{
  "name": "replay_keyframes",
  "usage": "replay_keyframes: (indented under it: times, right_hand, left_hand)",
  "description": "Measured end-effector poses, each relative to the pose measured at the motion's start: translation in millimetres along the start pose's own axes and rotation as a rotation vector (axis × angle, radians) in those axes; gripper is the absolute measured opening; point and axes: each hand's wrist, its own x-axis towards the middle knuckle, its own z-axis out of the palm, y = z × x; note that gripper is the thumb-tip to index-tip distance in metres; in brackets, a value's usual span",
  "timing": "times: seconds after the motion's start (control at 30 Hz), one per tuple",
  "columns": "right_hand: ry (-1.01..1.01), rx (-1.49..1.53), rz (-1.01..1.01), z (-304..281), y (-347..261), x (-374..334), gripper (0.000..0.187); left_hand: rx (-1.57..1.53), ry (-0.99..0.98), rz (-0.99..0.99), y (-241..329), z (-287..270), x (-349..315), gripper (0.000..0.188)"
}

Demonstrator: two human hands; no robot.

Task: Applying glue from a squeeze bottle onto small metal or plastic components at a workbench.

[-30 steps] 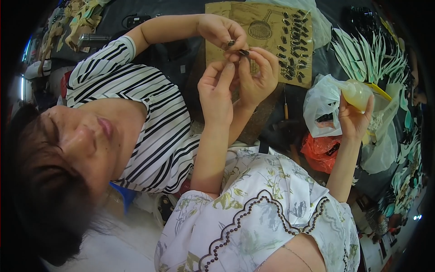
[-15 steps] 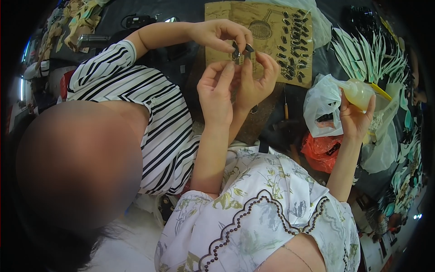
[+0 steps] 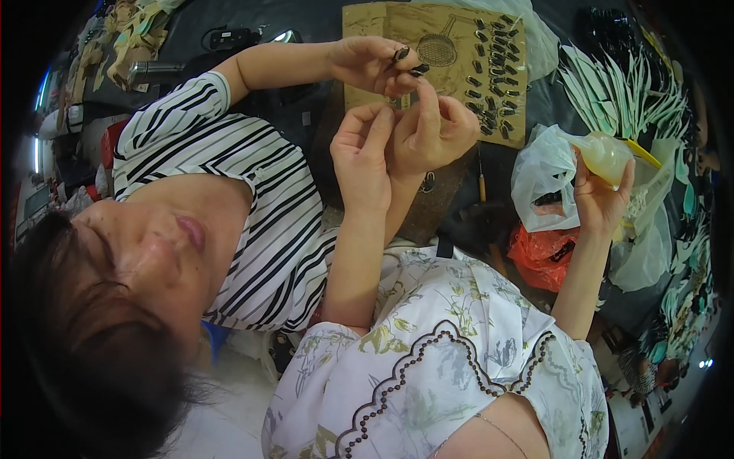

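Note:
My right hand [image 3: 599,205] grips a translucent squeeze bottle [image 3: 602,158] of yellowish liquid, held tilted above the plastic bags. My left hand [image 3: 362,157] is raised at the centre, thumb and fingers pressed together; what they hold, if anything, is hidden. Right beside it are a co-worker's two hands. The co-worker's upper hand [image 3: 371,63] holds small dark shiny pieces [image 3: 399,54]. The co-worker's other hand [image 3: 434,130], partly behind mine, reaches a fingertip up toward a second dark piece [image 3: 418,69].
Brown cardboard [image 3: 367,23] carries rows of small dark metal pieces. A white plastic bag [image 3: 539,176] and a red bag [image 3: 537,260] lie near my right arm. Pale green-white strips [image 3: 612,92] fan out at the far right. A wooden-handled tool [image 3: 482,187] lies below the cardboard.
The co-worker's upper hand has lifted slightly with the dark pieces, and their other hand has shifted right and turned. My two hands have hardly moved.

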Motion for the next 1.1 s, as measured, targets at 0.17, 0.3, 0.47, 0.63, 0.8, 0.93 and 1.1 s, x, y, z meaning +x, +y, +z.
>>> replay_keyframes:
  times: [0.17,0.3,0.47,0.63,0.8,0.93,1.1]
  right_hand:
    - [-0.005,-0.011,0.0,0.4,-1.5,1.3,0.042]
    - [-0.007,-0.012,0.004,-2.0,-4.2,2.6,0.042]
    - [-0.014,-0.022,-0.004,-5.4,-7.9,5.1,0.042]
    - [-0.016,-0.003,0.0,-5.6,-10.1,4.5,0.041]
    - [-0.016,-0.01,-0.005,-5.7,-10.0,3.7,0.04]
    - [-0.011,-0.023,-0.02,-6.0,-10.3,2.8,0.039]
    - [-0.003,-0.028,-0.017,-7.0,-10.3,2.8,0.04]
  left_hand:
    - [0.037,0.002,0.03,1.9,1.5,1.1,0.007]
    - [0.063,0.023,0.018,1.8,4.2,2.3,0.007]
    - [0.026,0.012,0.0,4.8,8.6,0.8,0.007]
    - [0.035,-0.006,-0.011,-1.5,4.7,2.8,0.008]
    - [0.033,-0.005,-0.018,-0.6,6.3,1.2,0.009]
    - [0.022,-0.008,-0.017,-1.4,4.6,0.4,0.009]
    - [0.017,-0.023,-0.011,-2.5,0.7,0.3,0.009]
